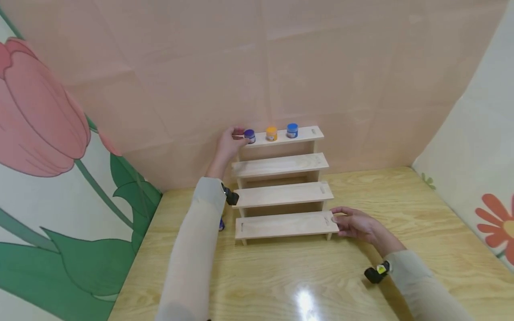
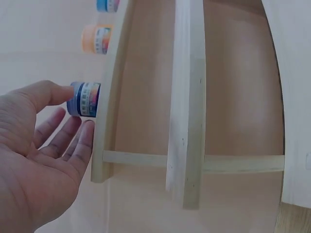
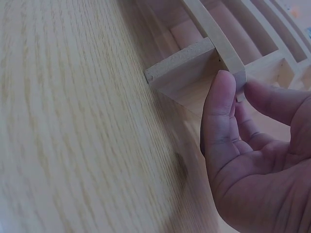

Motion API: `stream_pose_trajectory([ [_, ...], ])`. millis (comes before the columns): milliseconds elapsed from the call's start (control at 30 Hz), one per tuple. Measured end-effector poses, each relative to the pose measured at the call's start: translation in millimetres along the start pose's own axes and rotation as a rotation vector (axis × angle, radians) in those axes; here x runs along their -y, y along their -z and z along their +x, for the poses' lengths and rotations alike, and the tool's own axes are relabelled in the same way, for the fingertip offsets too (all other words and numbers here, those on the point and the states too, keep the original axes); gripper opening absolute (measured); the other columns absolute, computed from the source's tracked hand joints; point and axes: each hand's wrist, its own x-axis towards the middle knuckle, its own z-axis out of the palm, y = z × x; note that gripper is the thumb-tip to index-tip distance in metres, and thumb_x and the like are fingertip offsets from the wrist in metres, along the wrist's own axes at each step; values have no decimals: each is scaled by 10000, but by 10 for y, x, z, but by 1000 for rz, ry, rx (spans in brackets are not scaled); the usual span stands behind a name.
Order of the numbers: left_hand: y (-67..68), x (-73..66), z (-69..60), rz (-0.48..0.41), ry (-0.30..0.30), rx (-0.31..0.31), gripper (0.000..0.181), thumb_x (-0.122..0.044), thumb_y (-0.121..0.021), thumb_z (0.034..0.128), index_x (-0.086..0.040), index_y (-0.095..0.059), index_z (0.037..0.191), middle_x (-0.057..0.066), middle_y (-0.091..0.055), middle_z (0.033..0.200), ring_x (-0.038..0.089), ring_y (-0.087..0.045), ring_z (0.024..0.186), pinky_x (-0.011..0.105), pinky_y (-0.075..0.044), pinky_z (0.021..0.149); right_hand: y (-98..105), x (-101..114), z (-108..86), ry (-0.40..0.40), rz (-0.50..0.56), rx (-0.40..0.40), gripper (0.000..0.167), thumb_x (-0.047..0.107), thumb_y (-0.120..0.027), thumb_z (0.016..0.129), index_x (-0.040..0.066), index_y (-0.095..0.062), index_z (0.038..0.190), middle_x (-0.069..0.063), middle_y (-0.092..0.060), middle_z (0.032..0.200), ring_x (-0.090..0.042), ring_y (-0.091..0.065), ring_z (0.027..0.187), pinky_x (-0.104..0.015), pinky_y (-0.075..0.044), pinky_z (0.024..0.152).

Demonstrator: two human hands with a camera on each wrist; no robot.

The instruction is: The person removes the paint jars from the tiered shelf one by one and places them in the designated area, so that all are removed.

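A stepped wooden display rack (image 1: 281, 194) stands on the table against the back wall. Three small jars of what looks like paint are on its top step: a dark purple one (image 1: 250, 136), an orange one (image 1: 271, 133) and a blue one (image 1: 292, 130). My left hand (image 1: 230, 143) is at the left end of that step, thumb and fingers about the purple jar. The left wrist view shows the thumb (image 2: 58, 93) against this jar's lid. With thumb and fingers, my right hand (image 1: 357, 225) pinches the right end of the bottom step (image 3: 228, 58).
Left of the rack, partly hidden behind the left forearm, a small dark blue object (image 1: 221, 224) rests on the wood-grain table (image 1: 277, 276). A pinkish covering (image 1: 201, 67) hangs behind the rack. Flower-painted walls border the table on both sides.
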Motion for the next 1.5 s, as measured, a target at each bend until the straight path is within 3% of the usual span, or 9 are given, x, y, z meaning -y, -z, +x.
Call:
stream_pose_trajectory([
  [367, -43, 25, 96, 19, -5, -1, 525, 42, -752, 851, 14, -570, 1342, 192, -625, 1327, 333, -608, 1209, 364, -497, 1044, -49, -8, 39, -5, 3, -7, 312, 112, -599, 1019, 108, -482, 1309, -30, -713, 992, -132, -683, 840, -265, -605, 720],
  [633, -48, 9, 116, 174, 30, 17, 509, -74, -784, 870, -57, -601, 1344, 145, -626, 1351, 289, -572, 1260, 358, -431, 1114, -68, -16, 69, -14, 2, -20, 325, 121, -613, 1013, 109, -481, 1310, -31, -711, 988, -130, -680, 820, -262, -606, 705],
  [800, -27, 23, 82, 125, 19, -22, 467, -65, -791, 861, -47, -624, 1297, 153, -641, 1307, 300, -587, 1228, 378, -449, 1096, -77, -2, 97, -15, -4, -12, 359, 139, -618, 1013, 100, -463, 1334, -31, -710, 1011, -132, -680, 840, -264, -605, 718],
  [1033, 107, 8, -66, 66, -43, -25, 483, -87, -787, 864, -34, -612, 1311, 164, -644, 1289, 310, -624, 1179, 382, -511, 1023, -51, -9, 136, -21, 1, -15, 329, 133, -618, 1014, 118, -485, 1314, -34, -713, 1001, -133, -683, 834, -260, -606, 710],
  [1267, 277, -20, -270, 55, -57, 6, 470, -114, -772, 892, -48, -601, 1325, 159, -615, 1324, 312, -607, 1199, 394, -532, 997, -42, 5, 132, -33, -1, -10, 293, 129, -596, 1025, 137, -495, 1299, -38, -712, 1019, -135, -683, 847, -261, -607, 725],
  [1500, 432, 86, -509, 5, -80, 49, 471, -45, -766, 884, -12, -593, 1321, 207, -599, 1303, 368, -598, 1187, 440, -535, 993, -25, 29, 130, -22, -11, -17, 304, 131, -607, 1019, 133, -496, 1301, -41, -714, 1027, -144, -688, 871, -268, -607, 733],
])
